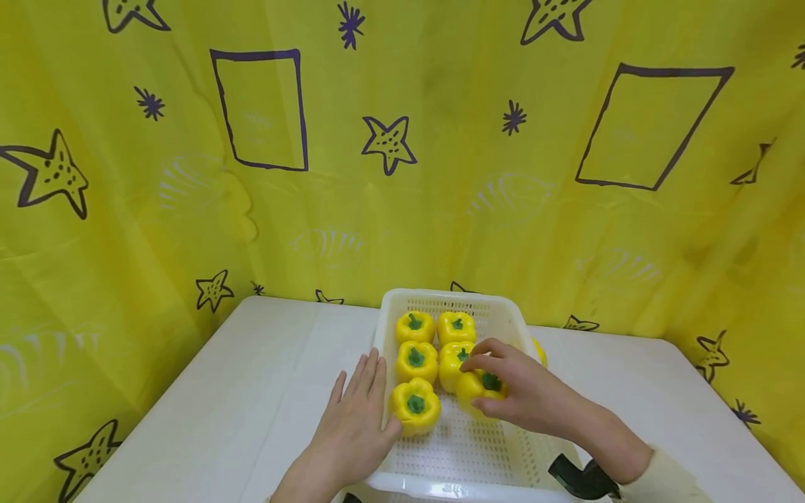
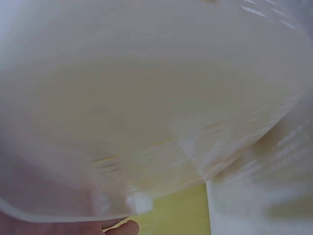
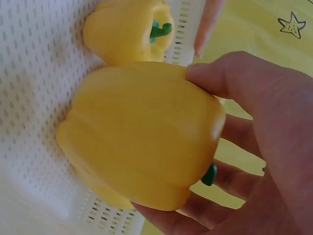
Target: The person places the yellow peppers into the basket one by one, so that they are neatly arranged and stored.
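My right hand (image 1: 531, 395) grips a yellow bell pepper (image 3: 142, 134) with a green stem, thumb and fingers around its sides, over the white perforated basket (image 1: 453, 457). Inside the basket, three yellow bell peppers stand stem up in a left column, the nearest pepper (image 1: 410, 419) by my left thumb. Two more form a right column, the closer pepper (image 1: 449, 374) partly hidden behind the held one. My left hand (image 1: 352, 429) lies along the basket's left rim with straight fingers. The left wrist view is mostly filled by the pale basket wall (image 2: 146, 98).
The basket stands on a white table (image 1: 270, 377). A yellow object (image 1: 539, 351) shows beyond the basket's right wall, mostly hidden. Behind the table hangs a yellow curtain (image 1: 440, 209) with drawn stars. A dark strap (image 1: 581, 478) is at my right wrist.
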`<state>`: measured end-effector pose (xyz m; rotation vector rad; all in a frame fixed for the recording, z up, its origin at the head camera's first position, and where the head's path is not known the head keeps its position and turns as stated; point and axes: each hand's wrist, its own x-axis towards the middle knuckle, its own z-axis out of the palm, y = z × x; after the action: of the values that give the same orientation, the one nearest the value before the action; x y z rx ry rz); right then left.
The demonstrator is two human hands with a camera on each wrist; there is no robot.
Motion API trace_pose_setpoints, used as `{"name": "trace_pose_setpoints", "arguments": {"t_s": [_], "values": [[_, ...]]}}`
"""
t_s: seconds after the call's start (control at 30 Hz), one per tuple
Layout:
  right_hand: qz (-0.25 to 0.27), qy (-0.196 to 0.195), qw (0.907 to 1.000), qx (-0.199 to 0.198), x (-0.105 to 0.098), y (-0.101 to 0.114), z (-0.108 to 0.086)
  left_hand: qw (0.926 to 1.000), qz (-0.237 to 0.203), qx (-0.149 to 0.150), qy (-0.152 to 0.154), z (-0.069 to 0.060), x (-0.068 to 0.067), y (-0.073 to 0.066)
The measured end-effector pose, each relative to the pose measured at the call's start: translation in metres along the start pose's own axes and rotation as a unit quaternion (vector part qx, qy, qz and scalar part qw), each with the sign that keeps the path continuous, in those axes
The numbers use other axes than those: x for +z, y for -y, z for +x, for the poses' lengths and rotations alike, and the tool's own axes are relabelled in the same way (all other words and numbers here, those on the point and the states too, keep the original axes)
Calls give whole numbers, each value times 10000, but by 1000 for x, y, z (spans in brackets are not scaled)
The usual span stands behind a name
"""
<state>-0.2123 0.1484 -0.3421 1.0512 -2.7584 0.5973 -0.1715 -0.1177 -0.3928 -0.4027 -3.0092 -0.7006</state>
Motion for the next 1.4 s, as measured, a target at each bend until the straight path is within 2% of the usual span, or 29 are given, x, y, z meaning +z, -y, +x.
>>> {"name": "trace_pose_setpoints", "arguments": {"t_s": [0.2,0.4,0.63,0.73,0.97,1.2,1.3,1.4], "values": [[-4,415,9991,-87,4,3,7,10000,30,50,-45,-1,0,0],[248,816,9963,-63,6,5,16,10000,25,16,-31,-1,-1,1],[236,995,9947,-71,10,4,18,10000,2,52,-83,-1,0,1],[236,1149,9931,93,10,3,16,9999,20,66,-106,-1,0,1],[314,2012,9776,527,13,4,11,9999,33,41,-121,-2,1,2],[195,2924,9516,931,17,10,11,9999,-21,-9,-101,-2,1,2],[96,3032,9496,795,19,9,11,10000,-21,-15,-71,-1,1,2],[178,2966,9535,509,20,5,11,10000,-11,4,-57,-1,1,1]]}}
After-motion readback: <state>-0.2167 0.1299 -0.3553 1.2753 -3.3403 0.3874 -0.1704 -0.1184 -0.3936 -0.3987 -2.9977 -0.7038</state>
